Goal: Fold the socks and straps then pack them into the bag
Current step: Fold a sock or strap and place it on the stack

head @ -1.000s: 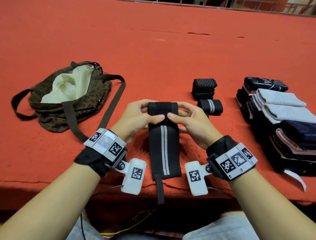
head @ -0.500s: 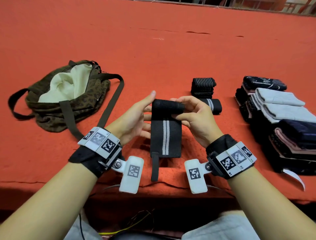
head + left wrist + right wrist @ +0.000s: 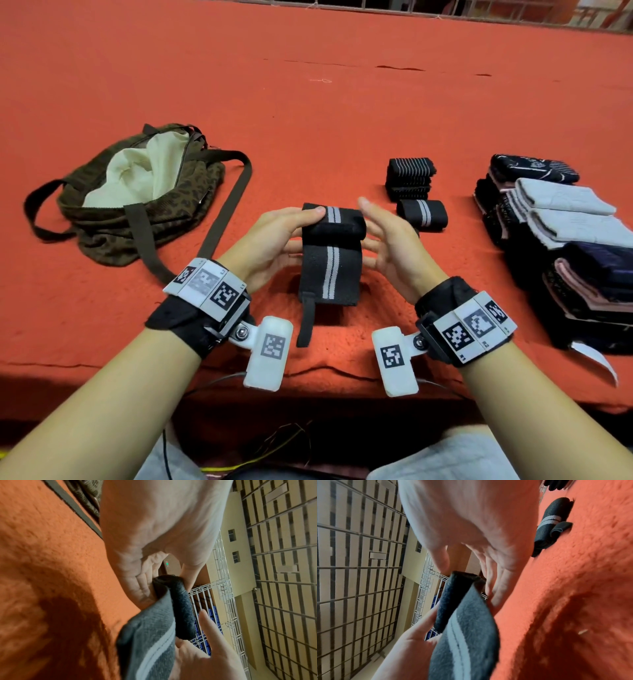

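Note:
A black strap with two white stripes (image 3: 330, 260) is held just above the orange table, its top end rolled up and its thin tail (image 3: 306, 322) hanging toward the table's front edge. My left hand (image 3: 287, 233) pinches the roll, thumb on top and fingers beneath. At the roll's right end my right hand (image 3: 380, 233) has its fingers straight and does not grip it. In the left wrist view the strap (image 3: 154, 635) folds over by my palm. The right wrist view shows the roll (image 3: 465, 615) between both hands. The open leopard-print bag (image 3: 137, 219) lies at the left.
A rolled striped strap (image 3: 423, 214) and a stack of folded black straps (image 3: 409, 178) lie behind my right hand. Piles of folded socks (image 3: 565, 240) fill the right side. The bag's long strap (image 3: 226, 219) trails toward my left wrist. The table's front edge (image 3: 325, 373) is close.
The strap has been rolled further, so its loose part is shorter and its tail has drawn up from the edge. My right hand has let go and straightened; my left thumb now presses the roll.

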{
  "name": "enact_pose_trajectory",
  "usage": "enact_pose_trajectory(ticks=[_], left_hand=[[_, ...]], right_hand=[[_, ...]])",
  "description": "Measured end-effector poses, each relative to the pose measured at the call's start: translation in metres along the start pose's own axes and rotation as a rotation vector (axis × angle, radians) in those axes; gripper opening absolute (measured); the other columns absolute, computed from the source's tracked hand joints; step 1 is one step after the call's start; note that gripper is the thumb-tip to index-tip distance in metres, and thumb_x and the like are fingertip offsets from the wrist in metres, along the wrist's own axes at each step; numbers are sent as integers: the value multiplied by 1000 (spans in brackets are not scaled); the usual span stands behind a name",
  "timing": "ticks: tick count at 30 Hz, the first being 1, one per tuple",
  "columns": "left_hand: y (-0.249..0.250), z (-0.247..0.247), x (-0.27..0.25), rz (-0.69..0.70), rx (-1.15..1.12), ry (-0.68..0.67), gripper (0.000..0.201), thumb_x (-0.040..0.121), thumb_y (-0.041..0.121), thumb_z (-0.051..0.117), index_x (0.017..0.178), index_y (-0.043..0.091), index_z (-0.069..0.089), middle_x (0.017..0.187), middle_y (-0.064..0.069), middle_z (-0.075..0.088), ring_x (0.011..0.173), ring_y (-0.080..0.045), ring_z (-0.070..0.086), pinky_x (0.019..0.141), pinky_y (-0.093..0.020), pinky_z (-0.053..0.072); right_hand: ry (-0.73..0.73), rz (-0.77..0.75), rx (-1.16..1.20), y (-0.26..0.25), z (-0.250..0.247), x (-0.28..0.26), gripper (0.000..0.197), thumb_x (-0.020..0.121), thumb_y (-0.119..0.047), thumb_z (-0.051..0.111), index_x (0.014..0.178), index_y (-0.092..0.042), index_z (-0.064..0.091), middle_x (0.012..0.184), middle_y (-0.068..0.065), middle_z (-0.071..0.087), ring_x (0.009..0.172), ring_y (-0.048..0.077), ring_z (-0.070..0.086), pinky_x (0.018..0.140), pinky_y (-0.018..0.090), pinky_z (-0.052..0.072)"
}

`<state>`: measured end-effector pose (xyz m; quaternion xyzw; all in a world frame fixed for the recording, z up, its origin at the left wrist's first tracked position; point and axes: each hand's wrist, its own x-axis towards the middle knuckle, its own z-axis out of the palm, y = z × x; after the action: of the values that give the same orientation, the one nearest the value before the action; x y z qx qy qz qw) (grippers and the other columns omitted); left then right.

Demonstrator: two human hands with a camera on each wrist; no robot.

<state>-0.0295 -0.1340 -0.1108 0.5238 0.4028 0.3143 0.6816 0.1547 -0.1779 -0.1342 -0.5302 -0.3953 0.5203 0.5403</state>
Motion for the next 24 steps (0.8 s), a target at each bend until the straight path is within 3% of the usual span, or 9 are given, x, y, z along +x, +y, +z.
enact_pose_trajectory(ticks=[4,6,8,12,13,16,19,22,24], left_hand=[[-4,2,2,33,32,28,27,98,21,63,120,8,70,107,-8,77,87,-16,74,72,-24,50],[-11,0,5,72,58,71,26,97,14,65,121,7,69,98,-3,78,76,-8,72,61,-15,49],[-16,-1,7,97,67,115,26,95,8,67,121,8,68,97,-6,77,79,-10,72,60,-16,49],[-19,2,4,148,53,155,25,93,-1,65,117,4,66,89,-12,73,65,-7,68,50,-12,45],[-20,2,4,156,49,159,24,93,0,66,117,5,66,90,-13,74,68,-9,70,52,-14,48],[-22,1,5,103,10,121,26,95,14,68,121,10,66,108,-14,76,89,-20,74,71,-26,57],[-16,0,3,-58,-75,-26,42,96,42,63,126,13,65,116,-14,74,99,-27,74,87,-42,58],[-7,-2,0,-174,-106,-72,61,92,65,53,118,11,64,104,-17,75,89,-33,74,77,-42,59],[-4,1,1,-185,-105,-50,62,92,66,52,114,9,64,98,-18,75,81,-34,73,72,-41,60]], right_hand=[[-37,-8,-82,0,2,-4,22,97,-26,68,112,-12,72,98,-2,76,89,11,73,75,29,54],[-17,-40,-54,0,3,-4,26,95,-13,68,121,-6,68,108,3,76,94,13,73,71,26,57],[19,-77,-61,1,5,-4,31,93,-4,69,124,-4,65,116,9,75,99,17,73,75,27,60],[44,-103,-62,2,8,-4,32,90,4,70,120,-3,65,109,13,75,90,17,73,68,25,57],[48,-111,-61,2,9,-4,32,89,5,70,119,-4,65,108,12,75,89,17,73,68,25,57],[59,-115,-11,3,7,-4,34,89,3,71,122,-5,62,110,14,74,94,19,72,73,30,60],[74,-148,42,5,3,-4,38,88,5,71,123,-6,62,107,10,72,99,20,69,81,37,61],[63,-194,36,4,-2,-4,40,83,12,72,115,-12,68,107,8,72,100,21,70,83,41,61],[15,-216,7,4,-4,-5,45,80,18,68,110,-14,70,115,11,73,103,24,70,88,43,60]])
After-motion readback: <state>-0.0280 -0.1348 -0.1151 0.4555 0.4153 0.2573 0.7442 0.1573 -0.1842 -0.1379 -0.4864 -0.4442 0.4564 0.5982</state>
